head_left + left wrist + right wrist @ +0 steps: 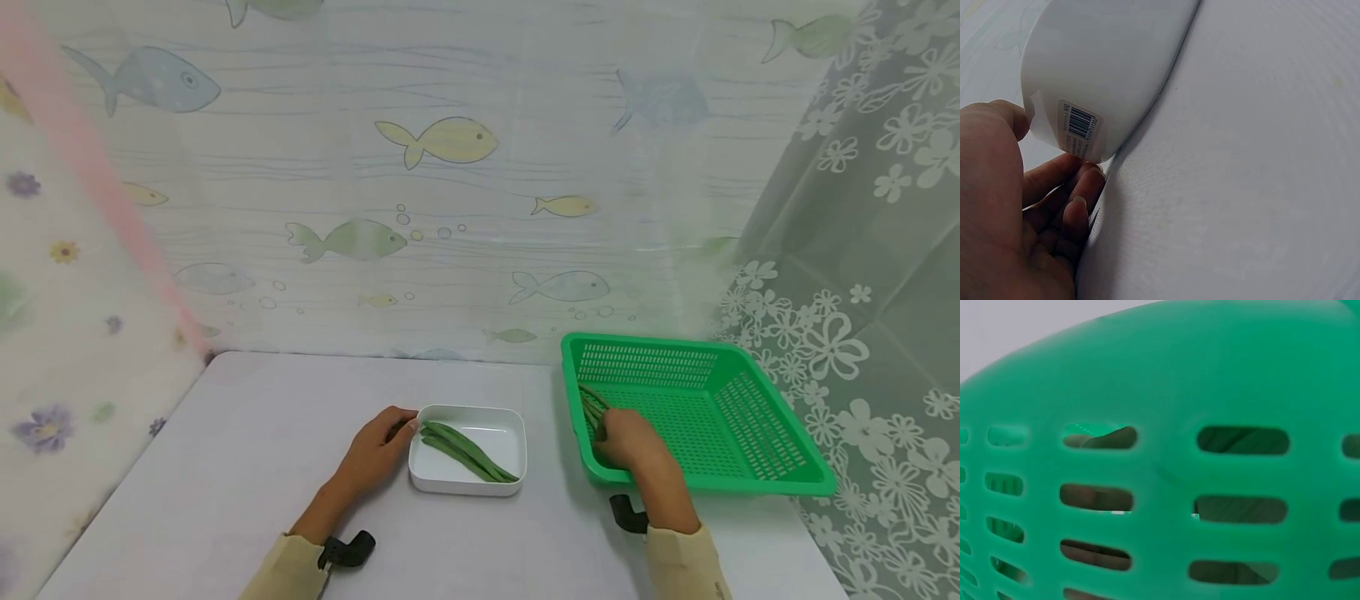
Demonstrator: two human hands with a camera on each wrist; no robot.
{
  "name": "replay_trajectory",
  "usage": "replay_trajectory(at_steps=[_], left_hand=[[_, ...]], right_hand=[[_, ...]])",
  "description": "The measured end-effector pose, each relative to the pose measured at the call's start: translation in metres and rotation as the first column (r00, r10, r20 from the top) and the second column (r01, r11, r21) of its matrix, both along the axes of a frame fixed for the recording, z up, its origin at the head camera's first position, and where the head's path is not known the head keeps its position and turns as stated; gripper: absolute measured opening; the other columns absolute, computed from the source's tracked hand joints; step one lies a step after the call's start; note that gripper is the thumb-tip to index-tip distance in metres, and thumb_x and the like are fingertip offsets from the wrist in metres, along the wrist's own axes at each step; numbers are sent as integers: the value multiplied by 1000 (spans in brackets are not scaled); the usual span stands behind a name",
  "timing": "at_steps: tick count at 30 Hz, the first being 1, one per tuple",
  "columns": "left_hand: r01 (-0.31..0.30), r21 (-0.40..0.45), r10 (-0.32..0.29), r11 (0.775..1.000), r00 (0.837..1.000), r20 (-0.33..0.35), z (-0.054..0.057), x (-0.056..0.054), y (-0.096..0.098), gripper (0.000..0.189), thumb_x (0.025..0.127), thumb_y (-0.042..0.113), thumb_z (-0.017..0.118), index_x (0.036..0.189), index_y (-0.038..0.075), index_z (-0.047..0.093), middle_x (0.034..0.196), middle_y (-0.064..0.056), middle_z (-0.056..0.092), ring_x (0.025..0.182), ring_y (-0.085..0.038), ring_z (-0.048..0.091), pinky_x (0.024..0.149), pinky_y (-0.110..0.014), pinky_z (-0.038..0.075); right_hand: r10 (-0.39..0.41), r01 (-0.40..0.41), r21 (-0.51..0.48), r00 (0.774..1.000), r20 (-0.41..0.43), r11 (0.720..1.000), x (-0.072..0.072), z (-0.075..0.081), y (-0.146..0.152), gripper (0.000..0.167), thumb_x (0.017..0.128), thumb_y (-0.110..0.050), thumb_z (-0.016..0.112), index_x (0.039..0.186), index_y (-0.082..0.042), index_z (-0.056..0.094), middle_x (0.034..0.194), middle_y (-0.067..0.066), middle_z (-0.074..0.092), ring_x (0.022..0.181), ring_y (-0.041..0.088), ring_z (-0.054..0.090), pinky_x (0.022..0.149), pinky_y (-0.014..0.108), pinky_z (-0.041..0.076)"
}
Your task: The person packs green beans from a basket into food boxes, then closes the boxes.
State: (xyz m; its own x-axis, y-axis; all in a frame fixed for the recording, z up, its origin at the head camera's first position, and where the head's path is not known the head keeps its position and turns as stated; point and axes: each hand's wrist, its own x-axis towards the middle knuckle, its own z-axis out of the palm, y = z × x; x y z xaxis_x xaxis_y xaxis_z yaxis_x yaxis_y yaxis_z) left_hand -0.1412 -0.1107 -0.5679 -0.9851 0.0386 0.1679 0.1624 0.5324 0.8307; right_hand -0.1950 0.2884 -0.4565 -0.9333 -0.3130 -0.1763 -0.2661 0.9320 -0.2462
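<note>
My left hand [382, 446] holds the left end of a white rectangular dish [470, 487], thumb at the rim. In the left wrist view the curled fingers [1075, 215] meet the dish's lower corner, beside a barcode sticker [1080, 127]. Several green beans [465, 452] lie slantwise in the dish. Over to the right, my right hand [626, 440] reaches down inside a green plastic basket [697, 483], gripping green beans [591, 402] along its left wall; their far ends stick out past the hand. The basket's slotted wall [1166, 475] hides most of that hand in the right wrist view.
Both the dish and the basket stand on a white-covered table [285, 400]. Behind it hangs a fish-print curtain [450, 250], with a flowered sheet [67, 350] at left and a grey floral curtain [862, 333] at right. The basket's right part shows bare mesh.
</note>
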Motion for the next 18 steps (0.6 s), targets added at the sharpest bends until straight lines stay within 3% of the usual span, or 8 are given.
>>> replay_trajectory(at_steps=[4,10,14,18], left_hand=[[5,-2,-5,1000,1000,-14,-2,-1,-1,31,111,30,59,135,13,69,124,2,71,109,-14,64,97,-42,52],[8,0,-8,1000,1000,-21,-3,-1,-1,30,111,30,59,134,14,70,123,3,71,107,-12,64,95,-40,53],[7,-2,-7,1000,1000,-20,-4,-1,-1,31,111,31,59,134,14,69,123,3,71,108,-13,64,96,-41,53],[8,-2,-8,1000,1000,-21,-3,-1,-1,31,111,31,59,134,14,69,123,2,71,109,-13,64,96,-42,53]], right_hand=[[7,-7,-7,1000,2,1000,0,0,0,8,88,-1,73,83,0,79,78,6,72,70,20,60,66,40,54],[25,-25,-30,999,-24,999,1,-1,2,23,84,6,68,65,-6,71,60,-1,55,60,16,40,57,31,37],[36,-38,-44,998,-55,998,0,-1,2,17,82,9,66,74,-1,77,69,2,65,64,16,48,59,33,45],[18,-23,-69,997,-80,997,-2,-1,2,17,81,11,66,89,3,79,85,10,74,76,22,64,69,42,57]])
